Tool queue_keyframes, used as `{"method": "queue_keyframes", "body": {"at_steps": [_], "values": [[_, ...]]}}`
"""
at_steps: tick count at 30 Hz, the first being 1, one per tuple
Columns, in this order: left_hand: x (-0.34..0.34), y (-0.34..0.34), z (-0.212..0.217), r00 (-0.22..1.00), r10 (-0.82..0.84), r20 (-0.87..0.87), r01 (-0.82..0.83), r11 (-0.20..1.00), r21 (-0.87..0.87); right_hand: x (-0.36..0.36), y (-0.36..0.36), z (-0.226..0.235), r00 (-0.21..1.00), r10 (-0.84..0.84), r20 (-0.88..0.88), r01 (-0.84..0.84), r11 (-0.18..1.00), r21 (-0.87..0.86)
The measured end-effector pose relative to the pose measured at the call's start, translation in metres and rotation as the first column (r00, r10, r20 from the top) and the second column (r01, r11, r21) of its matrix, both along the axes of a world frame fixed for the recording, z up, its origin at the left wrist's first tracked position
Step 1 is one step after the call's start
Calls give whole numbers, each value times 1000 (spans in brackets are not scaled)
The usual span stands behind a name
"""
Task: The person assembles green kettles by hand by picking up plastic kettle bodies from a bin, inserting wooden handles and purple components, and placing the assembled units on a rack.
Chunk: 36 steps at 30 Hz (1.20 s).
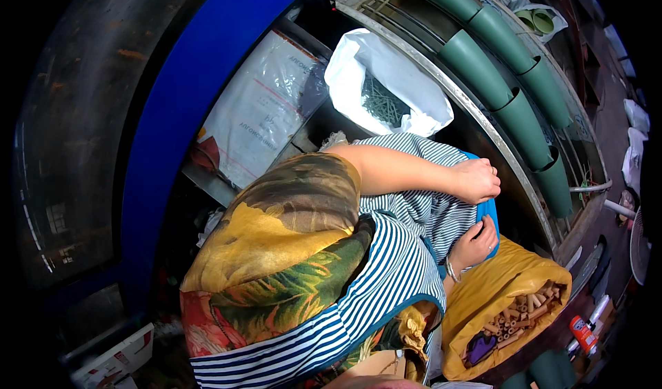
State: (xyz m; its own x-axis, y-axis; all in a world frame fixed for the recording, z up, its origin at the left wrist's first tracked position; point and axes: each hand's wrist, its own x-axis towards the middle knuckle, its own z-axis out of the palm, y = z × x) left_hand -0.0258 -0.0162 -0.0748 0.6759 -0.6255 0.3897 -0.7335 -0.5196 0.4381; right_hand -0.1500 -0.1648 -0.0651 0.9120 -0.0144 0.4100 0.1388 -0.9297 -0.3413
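My left hand (476, 180) reaches across my lap in a closed fist, a ring on one finger. Whatever it may hold is hidden inside the fingers. Just below it rests my right hand (474, 243), a bracelet at the wrist. Its fingers are loosely bent, thumb apart, and nothing shows in them. Both hands lie by a bright blue edge (488, 213) over the striped cloth (407, 206) on my lap. Next to my right hand stands a yellow sack (458, 330) holding many short tan tubes (510, 320) and a purple item (480, 347).
A white bag (414, 89) of thin dark-green sticks (383, 106) stands beyond my left arm. Curved green half-pipes (483, 75) lie in a metal-edged rack (507, 137) ahead. A plastic-wrapped package (255, 110) sits at the left, beside a blue frame (183, 113). A red bottle (583, 335) is at lower right.
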Motion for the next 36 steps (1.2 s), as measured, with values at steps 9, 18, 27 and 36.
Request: {"method": "queue_keyframes", "body": {"at_steps": [9, 18, 27, 36], "values": [[-4, 55, 13, 782, -260, -566, -59, 874, -482, -2, -2, -4, 1000, 10, -4, -10, 1000, 1], [-110, 450, -112, -109, 278, -954, -986, -150, 69, -18, -8, -7, 998, -60, -19, 59, 997, -51], [-179, 658, -294, -371, 855, -362, -688, 9, 726, -5, 5, -6, 985, -75, -154, 58, 992, -111], [-84, 633, -263, -360, 909, -211, -715, -124, 688, -30, 13, 32, 937, -228, -265, 156, 951, -266]]}}
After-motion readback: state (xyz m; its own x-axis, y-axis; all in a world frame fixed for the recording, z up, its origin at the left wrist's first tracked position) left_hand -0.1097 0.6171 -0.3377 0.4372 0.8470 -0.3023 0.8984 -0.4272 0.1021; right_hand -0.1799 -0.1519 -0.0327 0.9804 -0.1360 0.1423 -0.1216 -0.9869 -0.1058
